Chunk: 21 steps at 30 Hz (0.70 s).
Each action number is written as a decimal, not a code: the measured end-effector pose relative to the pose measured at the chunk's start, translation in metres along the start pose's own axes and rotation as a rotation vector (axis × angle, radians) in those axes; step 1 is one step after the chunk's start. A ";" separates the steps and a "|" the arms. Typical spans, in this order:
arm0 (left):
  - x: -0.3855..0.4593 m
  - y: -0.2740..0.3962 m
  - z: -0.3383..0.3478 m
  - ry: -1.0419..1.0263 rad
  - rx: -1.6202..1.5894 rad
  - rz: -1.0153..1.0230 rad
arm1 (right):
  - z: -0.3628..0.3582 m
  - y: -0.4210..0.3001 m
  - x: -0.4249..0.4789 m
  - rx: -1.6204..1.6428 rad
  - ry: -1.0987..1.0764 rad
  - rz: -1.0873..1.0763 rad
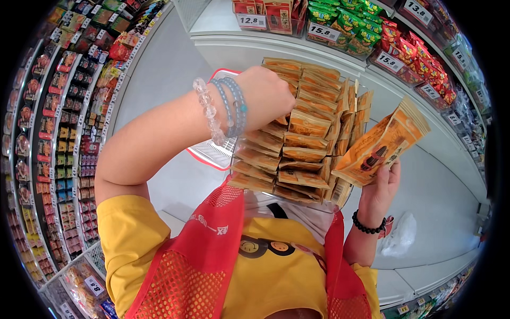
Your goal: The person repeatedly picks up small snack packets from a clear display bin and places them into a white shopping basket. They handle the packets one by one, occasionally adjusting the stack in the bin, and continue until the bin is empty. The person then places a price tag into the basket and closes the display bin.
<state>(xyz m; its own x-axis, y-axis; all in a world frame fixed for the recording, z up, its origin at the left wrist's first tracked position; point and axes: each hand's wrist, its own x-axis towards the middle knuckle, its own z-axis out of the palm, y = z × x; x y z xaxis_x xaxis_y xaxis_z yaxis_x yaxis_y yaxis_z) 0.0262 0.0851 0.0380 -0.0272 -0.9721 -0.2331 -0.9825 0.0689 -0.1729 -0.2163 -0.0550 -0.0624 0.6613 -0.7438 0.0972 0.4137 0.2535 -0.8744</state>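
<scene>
A clear plastic bin (272, 195) packed with upright rows of orange-brown snack packets (305, 153) is in front of my torso; what holds it up is hidden. Over the bin's left rows, my left hand (265, 95) is curled with its back towards me. Its fingertips are out of sight, so I cannot tell whether they grip a packet. To the right of the bin, my right hand (384, 185) holds one orange packet (382, 143) printed with dark striped seeds. This packet is tilted, its upper end pointing up and right.
Behind the bin, a white and red shopping basket (217, 153) is partly covered by my left arm. Ahead, a shelf holds green snack bags (346, 26) and red snack bags (414, 60). Packed shelving (59, 131) runs along the left. A clear plastic bag (400, 235) lies at right.
</scene>
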 end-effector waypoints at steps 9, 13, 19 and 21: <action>-0.014 -0.011 0.007 0.047 -0.124 -0.096 | 0.002 0.001 0.000 -0.042 0.017 0.007; -0.015 -0.014 0.017 0.144 -0.074 -0.063 | 0.003 0.001 0.002 -0.066 0.005 0.014; -0.015 -0.011 0.021 0.184 -0.107 -0.067 | 0.010 0.003 0.003 -0.095 0.020 0.001; -0.017 -0.009 0.020 0.198 -0.110 -0.065 | 0.011 0.002 0.003 -0.102 0.024 0.002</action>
<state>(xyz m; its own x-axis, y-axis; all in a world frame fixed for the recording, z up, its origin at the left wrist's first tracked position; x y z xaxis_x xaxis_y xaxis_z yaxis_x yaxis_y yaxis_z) 0.0395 0.1051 0.0246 0.0123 -0.9995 -0.0302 -0.9972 -0.0100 -0.0739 -0.2063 -0.0494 -0.0587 0.6464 -0.7583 0.0848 0.3454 0.1917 -0.9187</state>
